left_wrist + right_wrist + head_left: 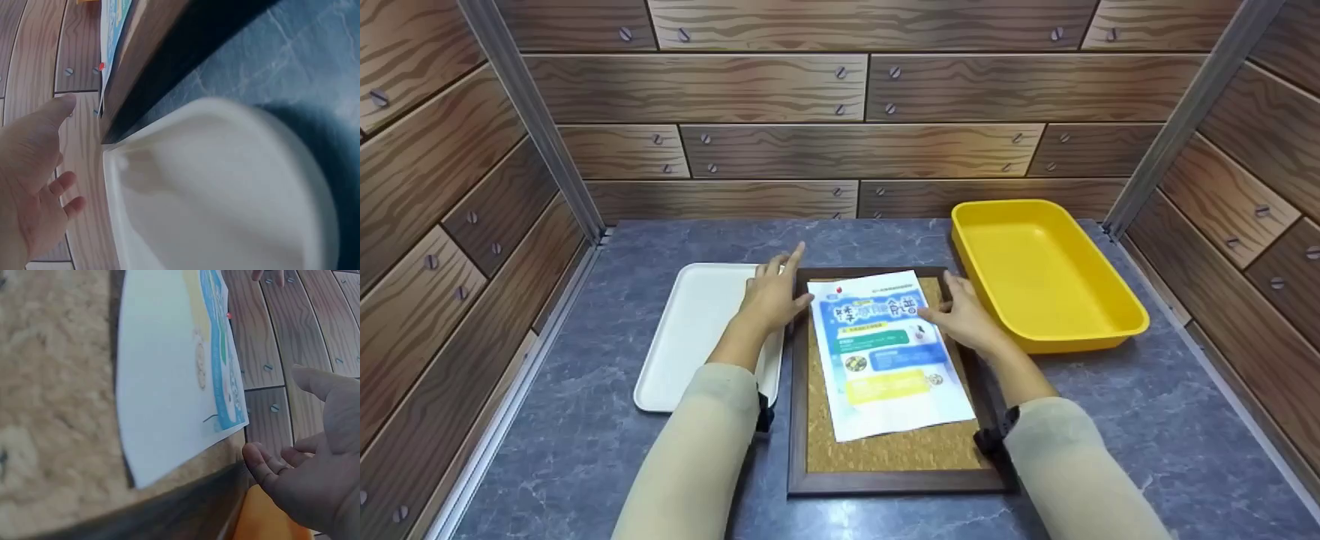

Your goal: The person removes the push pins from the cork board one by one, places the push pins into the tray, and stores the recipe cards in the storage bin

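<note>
A printed paper poster (889,352) with blue, green and yellow blocks lies slightly tilted on a cork board (885,455) with a dark frame. A red pushpin (839,289) shows at the poster's upper left corner. My left hand (769,296) hovers by the board's upper left edge, over the white tray's side; in the left wrist view its thumb is apart from the frame (143,62). At the upper right of the board is my right hand (964,315), fingers loosely bent and holding nothing. Its thumb reaches over the poster's right edge; contact cannot be told.
A shallow white tray (679,352) lies left of the board, partly under my left arm. To the right stands a deeper yellow tray (1050,277), close to my right hand. Wood-patterned walls (780,90) enclose the grey marbled table (577,457) at the back and sides.
</note>
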`<action>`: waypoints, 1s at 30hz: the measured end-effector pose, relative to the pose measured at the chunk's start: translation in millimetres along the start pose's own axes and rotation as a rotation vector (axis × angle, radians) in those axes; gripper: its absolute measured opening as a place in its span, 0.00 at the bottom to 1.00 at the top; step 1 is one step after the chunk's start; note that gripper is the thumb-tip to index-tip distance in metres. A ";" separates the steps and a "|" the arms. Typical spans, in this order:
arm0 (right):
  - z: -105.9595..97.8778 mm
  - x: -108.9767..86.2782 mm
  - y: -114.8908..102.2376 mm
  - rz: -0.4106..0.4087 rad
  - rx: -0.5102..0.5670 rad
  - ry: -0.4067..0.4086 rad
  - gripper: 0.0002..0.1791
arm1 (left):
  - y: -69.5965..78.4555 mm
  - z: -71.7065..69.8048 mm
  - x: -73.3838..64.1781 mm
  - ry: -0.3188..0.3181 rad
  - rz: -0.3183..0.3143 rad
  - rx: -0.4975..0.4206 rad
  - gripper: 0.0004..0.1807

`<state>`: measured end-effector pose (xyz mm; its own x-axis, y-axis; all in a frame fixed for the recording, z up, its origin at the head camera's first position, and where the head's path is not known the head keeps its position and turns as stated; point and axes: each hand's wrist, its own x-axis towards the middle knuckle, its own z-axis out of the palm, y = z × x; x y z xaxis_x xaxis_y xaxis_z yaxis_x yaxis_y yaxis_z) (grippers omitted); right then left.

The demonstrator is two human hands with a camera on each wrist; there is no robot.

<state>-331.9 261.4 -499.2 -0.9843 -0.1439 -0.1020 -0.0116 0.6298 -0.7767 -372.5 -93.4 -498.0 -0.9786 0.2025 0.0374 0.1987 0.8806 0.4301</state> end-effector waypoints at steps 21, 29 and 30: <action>-0.2 0.0 22.4 0.043 0.108 -0.153 0.52 | -0.3 26.9 21.6 -0.088 0.053 -0.786 0.47; 0.8 5.4 24.0 0.041 0.070 -0.137 0.48 | -0.4 32.3 28.4 -0.168 0.018 -0.923 0.42; 1.2 5.6 24.3 0.043 0.064 -0.130 0.47 | 0.1 32.5 29.9 -0.162 0.024 -0.899 0.41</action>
<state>-337.5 274.9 -519.5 -0.9526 -0.2181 -0.2120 0.0452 0.5877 -0.8078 -399.9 -73.3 -526.1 -0.9417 0.3337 -0.0426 0.0354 0.2241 0.9739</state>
